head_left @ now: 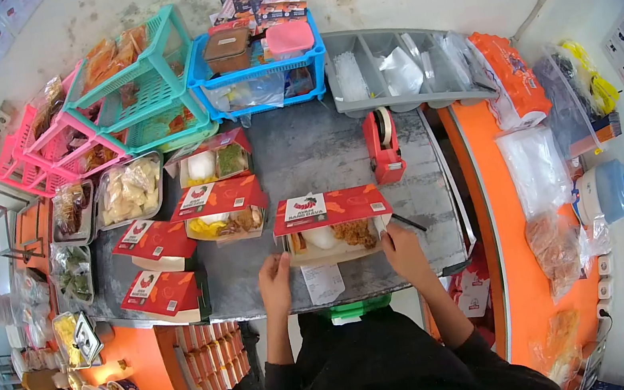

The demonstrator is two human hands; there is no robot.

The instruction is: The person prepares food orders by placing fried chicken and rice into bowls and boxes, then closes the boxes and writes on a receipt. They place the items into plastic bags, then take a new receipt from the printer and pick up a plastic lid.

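Between the left hand (pixel 274 283) and right hand (pixel 407 257), the food box (pixel 357 202) is gripped at both ends; long axis crosswise.

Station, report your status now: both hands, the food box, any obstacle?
Left hand and right hand holding food box at near corners. Front open, food visible. Receipt at near edge; black stick beside right hand.

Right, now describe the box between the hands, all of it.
The box looks like thin card: red printed lid with a white logo panel, raised above a pale tray. Inside show white rice and crumbly brown food. It sits on the gray counter, left hand and right hand at its front corners.
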